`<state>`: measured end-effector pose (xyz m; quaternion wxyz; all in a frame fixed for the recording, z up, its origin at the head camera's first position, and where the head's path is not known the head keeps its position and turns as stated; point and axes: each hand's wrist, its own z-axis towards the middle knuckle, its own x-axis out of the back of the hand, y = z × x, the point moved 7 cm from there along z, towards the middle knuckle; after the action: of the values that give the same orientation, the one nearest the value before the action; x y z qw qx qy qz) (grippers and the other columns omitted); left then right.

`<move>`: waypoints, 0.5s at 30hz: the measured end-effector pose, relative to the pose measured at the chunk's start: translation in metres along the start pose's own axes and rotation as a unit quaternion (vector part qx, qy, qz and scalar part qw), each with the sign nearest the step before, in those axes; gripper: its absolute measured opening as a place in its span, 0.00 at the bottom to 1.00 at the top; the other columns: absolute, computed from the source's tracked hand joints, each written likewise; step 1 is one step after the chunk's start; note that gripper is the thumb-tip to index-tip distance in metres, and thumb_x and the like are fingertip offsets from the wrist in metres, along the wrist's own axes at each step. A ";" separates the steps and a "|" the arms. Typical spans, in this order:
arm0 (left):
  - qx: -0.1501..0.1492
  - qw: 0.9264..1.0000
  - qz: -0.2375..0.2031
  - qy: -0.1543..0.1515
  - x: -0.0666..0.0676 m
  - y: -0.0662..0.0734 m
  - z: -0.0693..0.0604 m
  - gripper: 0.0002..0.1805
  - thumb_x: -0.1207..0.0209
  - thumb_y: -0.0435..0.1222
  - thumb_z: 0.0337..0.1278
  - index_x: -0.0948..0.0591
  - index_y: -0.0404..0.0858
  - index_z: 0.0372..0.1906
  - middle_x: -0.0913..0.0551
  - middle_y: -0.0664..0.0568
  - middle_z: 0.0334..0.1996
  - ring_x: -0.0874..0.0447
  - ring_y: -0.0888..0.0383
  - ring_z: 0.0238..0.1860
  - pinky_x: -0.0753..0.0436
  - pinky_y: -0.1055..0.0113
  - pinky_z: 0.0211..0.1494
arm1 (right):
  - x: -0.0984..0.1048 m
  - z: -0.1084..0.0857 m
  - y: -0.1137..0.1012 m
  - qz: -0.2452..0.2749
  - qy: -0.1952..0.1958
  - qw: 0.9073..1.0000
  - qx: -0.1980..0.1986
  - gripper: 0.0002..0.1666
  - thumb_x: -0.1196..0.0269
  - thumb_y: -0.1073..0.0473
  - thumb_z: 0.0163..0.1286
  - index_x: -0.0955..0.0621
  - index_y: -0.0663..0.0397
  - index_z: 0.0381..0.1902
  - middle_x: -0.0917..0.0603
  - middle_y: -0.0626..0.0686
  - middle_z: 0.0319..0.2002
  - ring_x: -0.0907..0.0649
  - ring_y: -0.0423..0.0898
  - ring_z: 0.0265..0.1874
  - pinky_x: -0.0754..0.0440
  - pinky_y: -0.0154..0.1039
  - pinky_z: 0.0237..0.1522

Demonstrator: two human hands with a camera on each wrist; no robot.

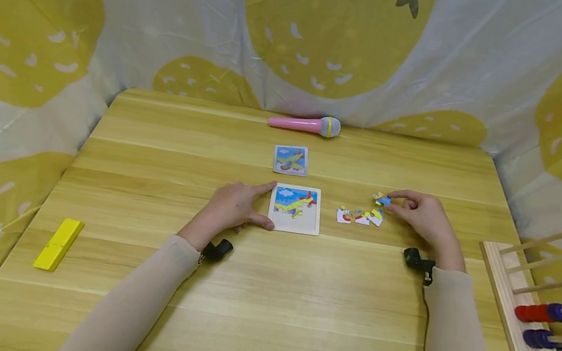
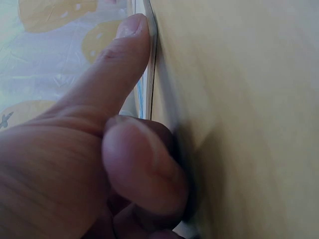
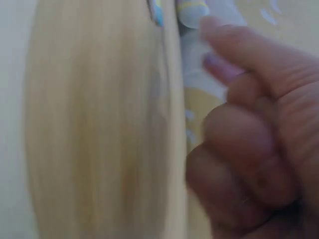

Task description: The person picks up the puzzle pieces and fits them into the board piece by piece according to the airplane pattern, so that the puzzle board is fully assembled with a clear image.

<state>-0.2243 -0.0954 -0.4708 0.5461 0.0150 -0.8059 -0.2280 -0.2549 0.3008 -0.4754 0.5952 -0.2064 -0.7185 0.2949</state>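
In the head view, the left hand (image 1: 235,204) lies at the left side of a square puzzle board (image 1: 292,225), index finger at its upper corner and thumb at its lower. The left wrist view shows the thumb (image 2: 124,55) stretched along the board's edge. A partly filled aeroplane picture covers the board's upper part. To the right, the right hand (image 1: 422,218) pinches a blue puzzle piece (image 1: 384,200) between thumb and index finger. Other loose pieces (image 1: 344,217) lie below and left of it. The right wrist view is blurred; its curled fingers (image 3: 239,144) show, but no held piece.
Behind the board lies an aeroplane picture card (image 1: 291,160), with a pink microphone (image 1: 298,123) farther back. A yellow block (image 1: 58,244) rests at the left. Along the right edge stands a wooden peg rack (image 1: 509,319) with red and blue rings.
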 end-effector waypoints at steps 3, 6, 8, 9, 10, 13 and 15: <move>0.000 1.000 0.002 0.000 0.000 0.000 0.000 0.60 0.25 0.67 0.46 0.37 0.58 0.84 0.20 0.50 0.19 0.22 0.57 0.12 0.24 0.61 0.31 | -0.009 0.000 -0.024 0.014 -0.006 1.000 0.025 0.21 0.30 0.44 0.74 0.12 0.48 0.56 0.33 0.47 0.20 0.39 0.40 0.19 0.37 0.39 0.25; 0.004 1.000 0.005 -0.002 0.000 -0.001 0.001 0.60 0.25 0.67 0.46 0.38 0.58 0.84 0.20 0.50 0.19 0.22 0.57 0.12 0.25 0.61 0.31 | -0.028 0.003 -0.055 0.020 -0.035 0.997 0.062 0.19 0.29 0.45 0.73 0.11 0.49 0.56 0.32 0.47 0.20 0.37 0.39 0.18 0.37 0.37 0.24; 0.006 1.000 0.004 -0.003 -0.001 -0.001 0.001 0.60 0.26 0.67 0.46 0.38 0.58 0.84 0.20 0.51 0.19 0.22 0.57 0.12 0.25 0.61 0.31 | -0.044 0.005 -0.074 0.022 -0.058 0.994 0.087 0.18 0.29 0.47 0.73 0.11 0.48 0.55 0.31 0.46 0.20 0.36 0.39 0.18 0.36 0.36 0.24; 0.006 1.000 0.004 -0.003 -0.001 -0.001 0.001 0.60 0.26 0.67 0.46 0.38 0.58 0.84 0.20 0.51 0.19 0.22 0.57 0.12 0.24 0.61 0.31 | -0.052 0.005 -0.083 0.023 -0.069 0.993 0.095 0.17 0.28 0.48 0.73 0.11 0.48 0.55 0.31 0.45 0.20 0.36 0.39 0.18 0.36 0.35 0.24; 0.006 1.000 0.003 -0.003 -0.001 -0.001 0.001 0.60 0.26 0.67 0.46 0.38 0.58 0.84 0.20 0.51 0.18 0.22 0.57 0.12 0.24 0.61 0.31 | -0.059 0.007 -0.090 0.021 -0.077 0.991 0.103 0.17 0.28 0.49 0.73 0.11 0.49 0.54 0.31 0.45 0.19 0.36 0.38 0.18 0.36 0.34 0.24; 0.006 1.000 0.000 -0.003 0.000 -0.001 0.000 0.59 0.25 0.67 0.46 0.38 0.58 0.84 0.21 0.52 0.16 0.22 0.58 0.11 0.24 0.61 0.29 | -0.078 0.010 -0.107 0.006 -0.092 0.988 0.124 0.15 0.27 0.53 0.72 0.10 0.50 0.53 0.33 0.43 0.18 0.37 0.38 0.18 0.38 0.33 0.25; 0.005 1.000 0.000 -0.003 0.000 -0.001 0.000 0.60 0.25 0.67 0.45 0.38 0.58 0.84 0.22 0.53 0.15 0.22 0.58 0.11 0.24 0.62 0.28 | -0.086 0.011 -0.114 -0.011 -0.094 0.986 0.138 0.14 0.27 0.54 0.71 0.10 0.51 0.52 0.34 0.43 0.18 0.39 0.38 0.18 0.40 0.33 0.25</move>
<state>-0.2245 -0.0959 -0.4709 0.5433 0.0167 -0.8089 -0.2240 -0.2420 0.1589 -0.4639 0.5510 -0.0859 -0.7261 0.4023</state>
